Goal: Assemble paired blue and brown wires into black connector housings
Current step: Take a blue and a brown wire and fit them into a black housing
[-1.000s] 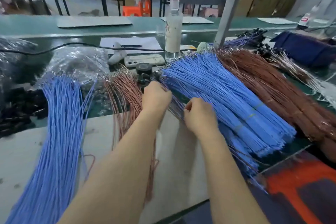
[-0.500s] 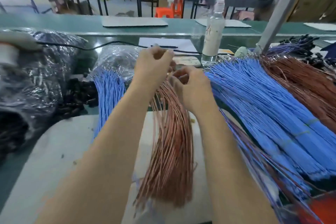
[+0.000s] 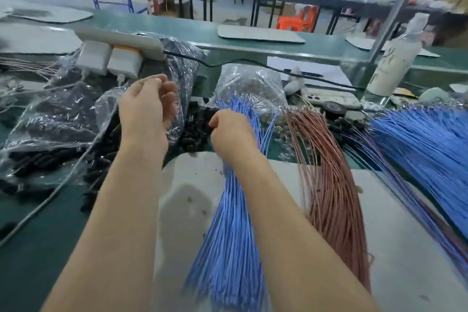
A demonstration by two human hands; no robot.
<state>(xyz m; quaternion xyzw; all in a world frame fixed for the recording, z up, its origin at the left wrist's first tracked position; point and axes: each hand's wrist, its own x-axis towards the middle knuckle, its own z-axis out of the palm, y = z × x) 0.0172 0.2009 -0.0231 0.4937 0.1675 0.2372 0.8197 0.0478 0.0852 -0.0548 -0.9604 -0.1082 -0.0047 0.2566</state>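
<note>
Loose black connector housings (image 3: pixel 195 132) lie heaped beside a clear bag (image 3: pixel 63 119) holding more of them. My right hand (image 3: pixel 230 134) hovers at the heap's edge with its fingers curled and thumb pinched to forefinger on a housing, mostly hidden. My left hand (image 3: pixel 147 109) is raised over the bag, its fingers curled, and it pinches what looks like a thin wire at the fingertips. A fan of blue wires (image 3: pixel 228 230) runs under my right forearm. A fan of brown wires (image 3: pixel 331 185) lies to its right on the grey mat (image 3: pixel 184 208).
A large blue wire bundle (image 3: pixel 430 149) fills the right side. A white bottle (image 3: pixel 395 63), a phone (image 3: pixel 331 97) and a tape roll (image 3: pixel 335 107) stand behind the wires. A power strip with chargers (image 3: pixel 119 56) and a black cable (image 3: pixel 240 61) sit at the back left.
My view has swung left. Both hands left the brown wires and moved left to the black housing pile; the left hand lifted over the bag and the right dropped to the heap.
</note>
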